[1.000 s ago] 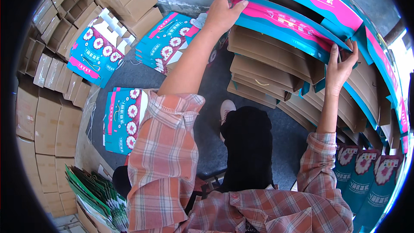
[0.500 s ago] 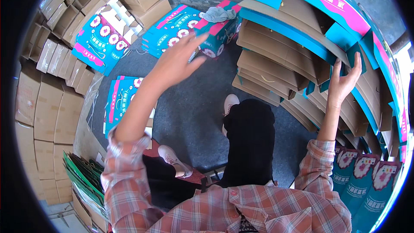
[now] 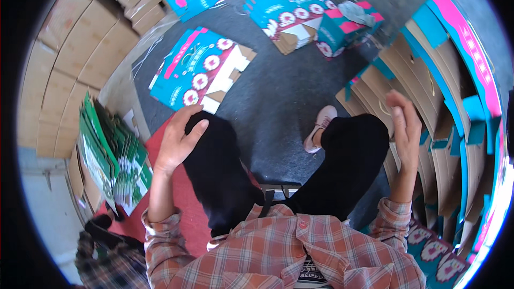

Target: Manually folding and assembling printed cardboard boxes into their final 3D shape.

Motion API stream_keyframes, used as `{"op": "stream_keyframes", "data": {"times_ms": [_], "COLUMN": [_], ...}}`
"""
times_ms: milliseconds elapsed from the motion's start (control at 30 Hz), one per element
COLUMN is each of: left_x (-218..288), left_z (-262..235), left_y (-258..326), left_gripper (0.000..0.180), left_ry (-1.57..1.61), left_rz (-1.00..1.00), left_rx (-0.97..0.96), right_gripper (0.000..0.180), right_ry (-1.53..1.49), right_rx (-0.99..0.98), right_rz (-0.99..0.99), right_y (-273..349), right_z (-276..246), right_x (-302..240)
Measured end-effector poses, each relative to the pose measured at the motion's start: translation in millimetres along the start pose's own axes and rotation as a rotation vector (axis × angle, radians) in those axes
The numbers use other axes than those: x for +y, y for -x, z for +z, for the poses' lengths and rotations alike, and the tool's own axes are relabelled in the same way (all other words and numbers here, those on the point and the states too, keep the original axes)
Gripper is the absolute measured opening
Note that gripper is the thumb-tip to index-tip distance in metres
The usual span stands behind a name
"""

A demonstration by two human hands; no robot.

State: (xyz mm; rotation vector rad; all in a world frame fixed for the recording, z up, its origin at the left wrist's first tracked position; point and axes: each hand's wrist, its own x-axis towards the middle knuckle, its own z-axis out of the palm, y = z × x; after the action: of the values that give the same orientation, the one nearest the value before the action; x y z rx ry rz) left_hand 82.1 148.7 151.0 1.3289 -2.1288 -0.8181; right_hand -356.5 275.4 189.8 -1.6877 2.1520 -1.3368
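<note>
Widest in view is the dark grey concrete floor (image 3: 278, 107), running from the near seat to the far wall. Along the left, a curved bank of plain brown corrugated cardboard flats (image 3: 59, 69) stands packed edge to edge. On the right, a fanned stack of brown flattened cartons with teal and pink printed faces (image 3: 439, 118) leans in rows, edges up. The person sits in the middle, black trousers (image 3: 225, 171) spread, one pale shoe (image 3: 320, 128) on the floor between the knees, an orange plaid shirt (image 3: 289, 251) at the near edge.

Far left of centre, a flat teal carton with pink stripe and flower prints (image 3: 198, 69) lies on the floor, just beyond the left knee. Farther off lie a second pile of teal printed cartons (image 3: 292, 13) and a half-folded teal and pink box (image 3: 342, 27). At near left, a bundle of green-edged folded sheets (image 3: 110, 155) rests upright beside a red mat (image 3: 182, 203).

The left hand (image 3: 179, 139) is open, fingers loose, resting against the left thigh, holding nothing; the flat teal carton is its nearest thing, a little apart. The right hand (image 3: 404, 128) is raised, fingers spread and empty, just beside the edges of the fanned stack; whether it touches them cannot be told.
</note>
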Motion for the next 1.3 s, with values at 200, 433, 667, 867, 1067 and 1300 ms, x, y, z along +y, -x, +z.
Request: {"op": "stream_keyframes", "data": {"times_ms": [200,433,667,867,1067,1300], "left_x": [-116,-290,-389,-453,-540,-513], "left_z": [44,164,194,212,184,188], "left_y": [20,50,13,-31,-17,-38], "left_gripper": [0.044,0.022,0.014,0.021,0.048,0.033], "left_ry": [0.905,0.609,0.740,0.792,0.271,0.829], "left_rz": [-0.440,-0.666,-1.064,-1.332,-1.404,-1.484], "left_rx": [0.193,0.176,0.397,0.746,0.747,0.897], "right_gripper": [0.035,0.038,0.035,0.035,0.036,0.037], "right_ry": [0.050,0.460,0.527,0.528,0.512,0.580], "right_rx": [-0.639,-0.885,-0.912,-0.959,-0.987,-1.015], "right_rz": [-0.414,-0.323,-0.188,-0.095,-0.090,-0.030], "right_y": [-24,-17,-28,-34,-37,-38], "right_z": [71,113,129,143,152,156], "right_x": [-70,-39,-52,-56,-53,-57]}}
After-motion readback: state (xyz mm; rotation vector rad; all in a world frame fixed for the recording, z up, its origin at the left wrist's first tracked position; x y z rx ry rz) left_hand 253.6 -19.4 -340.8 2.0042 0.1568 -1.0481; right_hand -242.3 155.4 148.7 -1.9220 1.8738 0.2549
